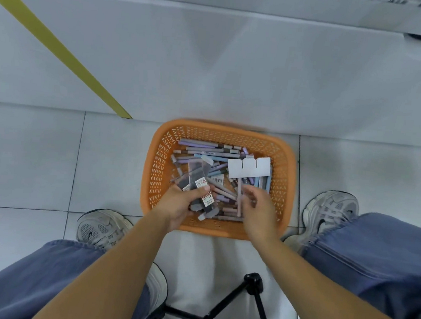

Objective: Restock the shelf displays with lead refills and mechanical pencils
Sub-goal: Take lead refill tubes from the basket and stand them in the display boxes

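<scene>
Although the top edge is cutting off whatever is standing higher up, a white shelf base (213,57) is filling the upper half of the view, with a yellow strip (61,47) running diagonally across its left side. Below it, pale floor tiles (26,156) are spreading out, and the person's blue trouser legs (374,250) and grey sneakers (332,210) are framing an orange plastic basket (290,171) that is sitting on the floor against the base. A black folding stand (252,285) is showing only in part at the bottom edge.

Inside the basket, pastel mechanical pencils (205,148) are lying in a loose heap, partly under a white slotted card (249,168).

The left hand (177,204) is reaching over the near left of the basket, fingers and thumb curling round a fanned bundle of lead refill packs (194,181); their label print is too small to read.

The right hand (258,209) is hovering over the near right, fingers loosely bent beside a pink pencil (239,200). Motion blur is making it impossible to tell whether it is gripping that pencil.
</scene>
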`<state>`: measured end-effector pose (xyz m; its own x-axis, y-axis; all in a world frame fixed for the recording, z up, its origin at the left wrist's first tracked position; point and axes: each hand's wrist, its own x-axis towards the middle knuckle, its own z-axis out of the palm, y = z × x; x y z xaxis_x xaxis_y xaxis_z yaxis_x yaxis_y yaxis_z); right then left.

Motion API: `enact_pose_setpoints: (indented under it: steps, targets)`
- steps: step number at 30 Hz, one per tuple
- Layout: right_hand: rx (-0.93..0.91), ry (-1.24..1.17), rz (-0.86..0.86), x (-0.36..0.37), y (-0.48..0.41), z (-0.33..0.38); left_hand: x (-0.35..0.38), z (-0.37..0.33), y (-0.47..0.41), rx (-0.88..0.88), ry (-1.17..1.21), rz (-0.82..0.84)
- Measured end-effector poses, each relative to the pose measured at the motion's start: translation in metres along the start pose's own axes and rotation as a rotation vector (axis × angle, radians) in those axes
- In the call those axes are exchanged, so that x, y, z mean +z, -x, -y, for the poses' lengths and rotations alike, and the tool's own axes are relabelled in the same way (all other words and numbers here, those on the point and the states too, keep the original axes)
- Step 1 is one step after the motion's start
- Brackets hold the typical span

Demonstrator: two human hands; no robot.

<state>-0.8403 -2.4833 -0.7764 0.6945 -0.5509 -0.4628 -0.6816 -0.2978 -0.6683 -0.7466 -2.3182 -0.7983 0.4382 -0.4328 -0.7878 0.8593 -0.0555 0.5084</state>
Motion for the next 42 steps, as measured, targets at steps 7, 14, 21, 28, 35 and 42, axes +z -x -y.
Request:
enact_pose_setpoints:
  steps: [7, 14, 21, 28, 35, 42]
  targets:
    - [0.093, 0.07, -0.101, 0.0, -0.022, -0.021, -0.022, -0.003, -0.003, 0.022, 0.032, -0.027]
    - [0.119, 0.078, -0.147, 0.013, -0.033, -0.022, -0.027, -0.002, -0.003, 0.005, 0.006, -0.055]
    - [0.114, 0.044, -0.069, 0.009, -0.036, -0.021, -0.022, -0.004, 0.001, -0.011, -0.012, -0.071]
    - [0.032, 0.118, -0.046, -0.021, -0.026, -0.01, -0.007, -0.02, 0.017, 0.027, -0.072, -0.048]
    - [-0.171, -0.184, 0.262, -0.086, -0.006, 0.081, 0.027, -0.081, 0.065, 0.24, -0.165, -0.007]
    - [-0.549, -0.256, 0.191, -0.163, 0.041, 0.206, 0.059, -0.17, 0.163, 0.509, -0.282, 0.048]
